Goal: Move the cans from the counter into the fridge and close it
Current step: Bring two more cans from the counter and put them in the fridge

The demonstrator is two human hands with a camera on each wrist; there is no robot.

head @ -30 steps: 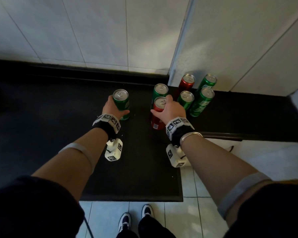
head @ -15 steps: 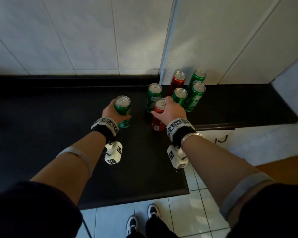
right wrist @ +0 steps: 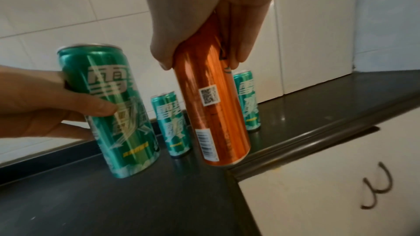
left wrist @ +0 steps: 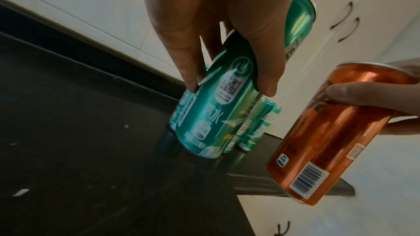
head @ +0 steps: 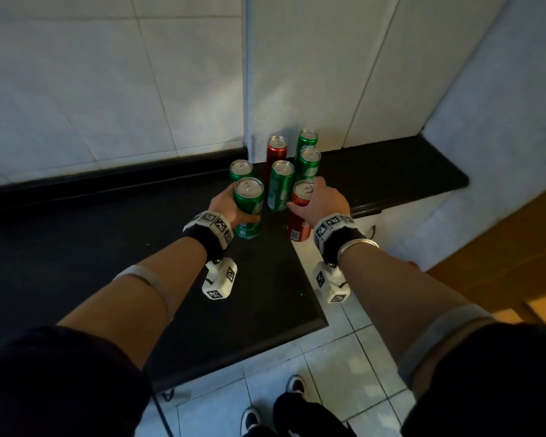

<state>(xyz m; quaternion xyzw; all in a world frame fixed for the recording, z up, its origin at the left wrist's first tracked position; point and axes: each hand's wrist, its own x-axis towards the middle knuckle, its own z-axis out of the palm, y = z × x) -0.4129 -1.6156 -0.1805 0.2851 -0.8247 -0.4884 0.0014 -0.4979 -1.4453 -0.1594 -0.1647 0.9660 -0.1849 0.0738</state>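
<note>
While my left hand wraps a green can and my right hand wraps a red can, much of each can sits behind my own palm. My left fingers and thumb curl round the green one, so its upper half is covered in the left wrist view; its base looks just clear of the dark tabletop, though blur makes that hard to judge. My right fingers close round the top of the red can, which hangs upright over the tabletop's front corner, its rim lost under my hand in the right wrist view.

Five more cans stand on the tabletop near the tiled wall: a green can at the left, a middle green can, a tall red can behind, and two green cans at the back right. From the wrists only some of these show, the rest blocked by the cans I hold. The labels are smeared and I cannot read them. White cupboard doors with dark handles lie below the tabletop edge. No fridge appears in any view.
</note>
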